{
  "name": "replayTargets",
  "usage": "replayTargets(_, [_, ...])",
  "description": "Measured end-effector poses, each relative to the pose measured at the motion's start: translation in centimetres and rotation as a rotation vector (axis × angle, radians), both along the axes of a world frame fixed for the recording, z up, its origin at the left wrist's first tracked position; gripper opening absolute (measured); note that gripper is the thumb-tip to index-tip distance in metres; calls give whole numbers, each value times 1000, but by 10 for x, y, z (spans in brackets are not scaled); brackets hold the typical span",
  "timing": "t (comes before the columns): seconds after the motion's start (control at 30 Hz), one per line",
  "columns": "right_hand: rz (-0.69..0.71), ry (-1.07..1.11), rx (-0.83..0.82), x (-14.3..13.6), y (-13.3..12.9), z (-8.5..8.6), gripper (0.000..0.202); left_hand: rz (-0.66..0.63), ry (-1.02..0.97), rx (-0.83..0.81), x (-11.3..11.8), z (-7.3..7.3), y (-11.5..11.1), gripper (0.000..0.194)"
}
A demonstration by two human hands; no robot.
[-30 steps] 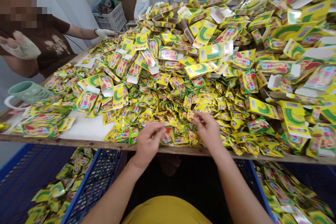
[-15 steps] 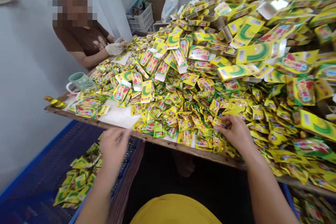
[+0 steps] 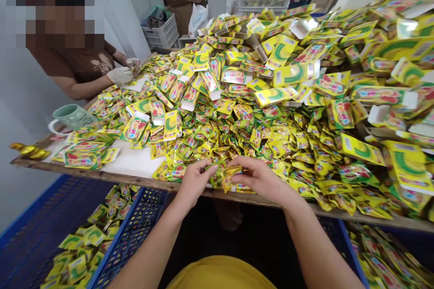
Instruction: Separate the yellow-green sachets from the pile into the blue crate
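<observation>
Over the table's front edge my two hands are close together. My right hand pinches a small yellow sachet between thumb and fingers. My left hand is closed, its thumb and forefinger together at the edge of a green-and-yellow sachet. Beneath and beyond them spreads a heap of similar small sachets. Flat printed cartons in yellow and green, some with open flaps, are piled behind the heap.
A co-worker's gloved hands are at the table's far left. A mug, a gold ornament and stacked cartons stand on the left end. Blue crates holding packets sit below the wooden table edge.
My left hand has moved from above the blue crate rightward to the table edge. My right hand has come left from the heap with a sachet. The view has turned right.
</observation>
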State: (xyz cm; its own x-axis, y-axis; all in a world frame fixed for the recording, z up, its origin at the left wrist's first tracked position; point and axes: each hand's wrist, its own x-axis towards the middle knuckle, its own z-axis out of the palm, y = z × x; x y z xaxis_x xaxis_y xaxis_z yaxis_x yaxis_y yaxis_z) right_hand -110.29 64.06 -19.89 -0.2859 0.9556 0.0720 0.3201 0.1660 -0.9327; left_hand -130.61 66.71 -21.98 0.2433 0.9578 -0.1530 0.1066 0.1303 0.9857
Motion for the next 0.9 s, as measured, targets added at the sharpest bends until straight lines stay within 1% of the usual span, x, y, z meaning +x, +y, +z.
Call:
replayTargets(0.03, [19, -3, -21, -5, 2, 0, 18, -22, -48, -40, 8, 1, -2, 34])
replayTargets(0.07, [-11, 6, -52, -8, 4, -3, 18, -51, -90, -75, 15, 3, -4, 37])
replayTargets(0.13, [-141, 56, -107, -9, 6, -12, 25, -116, -145, -109, 24, 5, -8, 34])
replayTargets(0.2, [-259, 128, -120, -7, 5, -23, 33, -161, -154, -97, 29, 5, -12, 28])
replayTargets(0.27, [-341, 157, -80, -4, 1, -30, 37, -138, -153, -89, 34, 3, -15, 31])
replayTargets(0.33, [-370, 106, -22, -2, -6, -33, 32, -112, -146, -103, 39, 0, -17, 32])
replayTargets(0.37, [-361, 82, -7, 0, -10, -34, 27, -128, -137, -109, 42, -1, -17, 34])
replayTargets(0.43, [-341, 59, 4, 5, -18, -35, 17, -218, -68, -87, 48, -2, -12, 41])
replayTargets(0.47, [-358, 49, 14, 8, -22, -36, 14, -267, 7, -35, 50, 0, -7, 45])
replayTargets(0.5, [-403, 26, 43, 11, -26, -38, 12, -295, 105, 54, 52, 3, 1, 44])
replayTargets(0.53, [-461, -18, 93, 15, -31, -40, 11, -293, 211, 174, 55, 8, 12, 39])
replayTargets(0.6, [-549, -154, 222, 20, -41, -45, 10, -213, 371, 447, 62, 21, 39, 22])
replayTargets(0.63, [-544, -220, 276, 21, -47, -47, 15, -149, 404, 571, 68, 29, 54, 16])
replayTargets(0.67, [-508, -275, 317, 21, -53, -49, 22, -89, 407, 672, 77, 36, 70, 13])
replayTargets(0.73, [-399, -348, 344, 19, -64, -52, 35, -27, 381, 841, 101, 50, 97, 11])
replayTargets(0.77, [-358, -369, 333, 16, -68, -53, 39, -32, 378, 926, 117, 56, 109, 13])
replayTargets(0.8, [-335, -378, 313, 14, -71, -54, 42, -53, 393, 1009, 135, 62, 119, 19])
replayTargets(0.87, [-335, -367, 269, 10, -74, -54, 44, -113, 486, 1130, 170, 70, 136, 45])
replayTargets(0.9, [-340, -349, 253, 8, -75, -55, 43, -138, 552, 1142, 186, 74, 143, 59])
